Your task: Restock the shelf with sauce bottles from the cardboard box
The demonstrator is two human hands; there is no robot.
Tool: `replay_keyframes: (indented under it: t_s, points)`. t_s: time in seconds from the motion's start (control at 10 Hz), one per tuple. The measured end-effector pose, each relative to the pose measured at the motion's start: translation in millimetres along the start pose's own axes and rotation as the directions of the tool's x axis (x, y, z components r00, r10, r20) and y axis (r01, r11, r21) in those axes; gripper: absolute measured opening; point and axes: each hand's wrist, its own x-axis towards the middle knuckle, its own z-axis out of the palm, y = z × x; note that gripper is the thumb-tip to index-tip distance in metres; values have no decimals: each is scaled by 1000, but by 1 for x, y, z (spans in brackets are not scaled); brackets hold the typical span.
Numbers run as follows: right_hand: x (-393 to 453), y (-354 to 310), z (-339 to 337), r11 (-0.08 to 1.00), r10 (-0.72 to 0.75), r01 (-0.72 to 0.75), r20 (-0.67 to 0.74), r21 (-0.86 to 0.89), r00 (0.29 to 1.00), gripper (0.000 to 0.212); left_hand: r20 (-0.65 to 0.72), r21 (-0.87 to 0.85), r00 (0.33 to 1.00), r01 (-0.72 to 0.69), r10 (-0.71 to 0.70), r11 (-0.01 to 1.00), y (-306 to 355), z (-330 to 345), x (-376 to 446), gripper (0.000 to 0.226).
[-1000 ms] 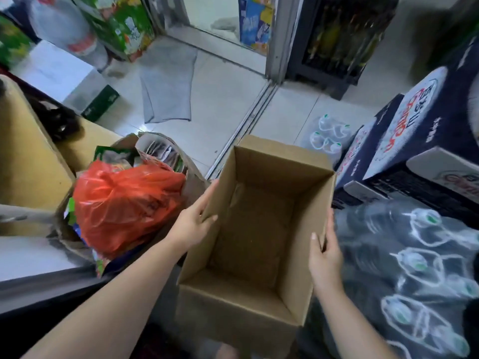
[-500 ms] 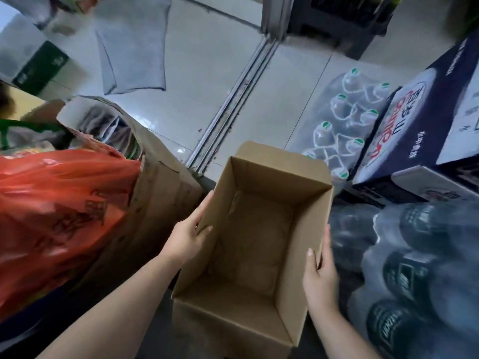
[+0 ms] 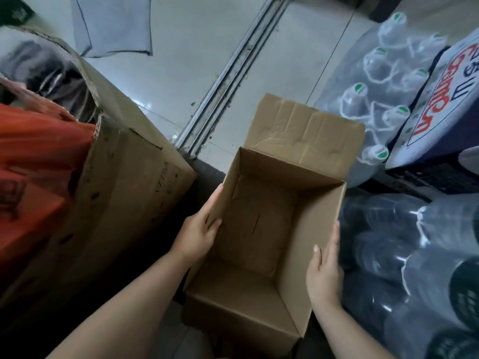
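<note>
An open brown cardboard box (image 3: 305,141) sits in the middle, low over the floor, its far flap folded outward. Its inside is bare, with no bottles in it. My left hand (image 3: 198,231) grips the box's left wall, fingers on the outside and thumb along the rim. My right hand (image 3: 325,265) clasps the right wall, thumb inside and fingers outside. No sauce bottle and no shelf are in sight.
A large carton (image 3: 124,182) holding an orange plastic bag (image 3: 33,161) stands at the left. Shrink-wrapped packs of bottles (image 3: 383,81) and dark bottles (image 3: 414,255) crowd the right, beside a dark printed case (image 3: 445,104). A door track (image 3: 233,73) crosses the tiled floor; a grey cloth (image 3: 114,24) lies beyond.
My view has tilted down and drawn closer to the floor. The box has come lower between the carton and the bottle packs, and its far flap now shows folded out. Both hands keep their hold.
</note>
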Motion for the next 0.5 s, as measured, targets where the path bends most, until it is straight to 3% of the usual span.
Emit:
replay_keyframes:
  t_s: [0.2, 0.5]
  points:
    - [-1, -4, -9, 1000, -19, 19, 58, 14, 998, 67, 17, -16, 1000, -12, 13, 1000, 9, -4, -6, 78]
    - [-21, -47, -76, 979, -21, 8, 60, 202, 998, 42, -19, 116, 1000, -9, 11, 993, 73, -41, -68, 57]
